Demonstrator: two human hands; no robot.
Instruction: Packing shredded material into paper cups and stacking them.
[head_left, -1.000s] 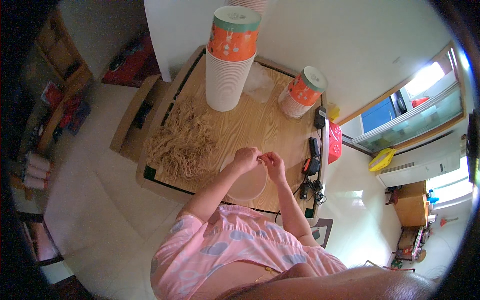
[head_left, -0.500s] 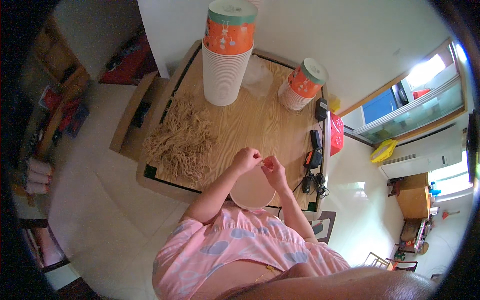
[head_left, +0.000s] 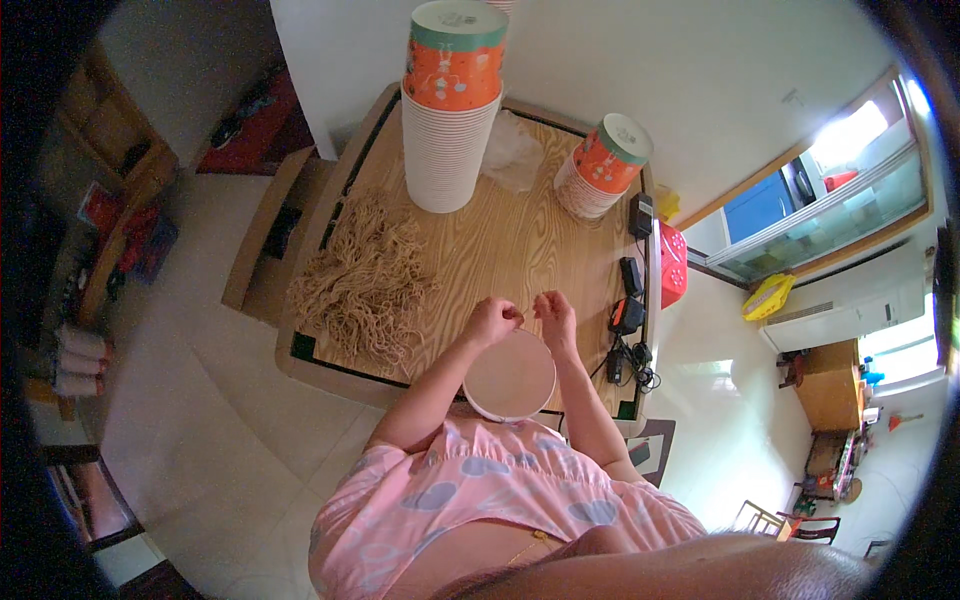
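A white paper bucket [head_left: 510,378] stands mouth up at the near table edge, close against my body. At its far rim my left hand [head_left: 494,321] is closed, fingertips pinched together; whatever they hold is too small to make out. Just to the right, above the rim, my right hand [head_left: 556,322] also has its fingers pinched, and I cannot make out anything between them. A small gap separates the two hands. Left of them lies a loose tangle of tan twine [head_left: 365,280].
A tall stack of upside-down paper buckets [head_left: 450,130] stands at the back, beside a crumpled clear plastic bag [head_left: 513,150]. A shorter stack [head_left: 603,165] is at back right. Black adapters and cables [head_left: 627,316] line the right edge. A red plastic stool [head_left: 672,263] is beyond it.
My hands, touching before, have come apart, the right moving up and slightly right. More of the bucket's far rim shows now.
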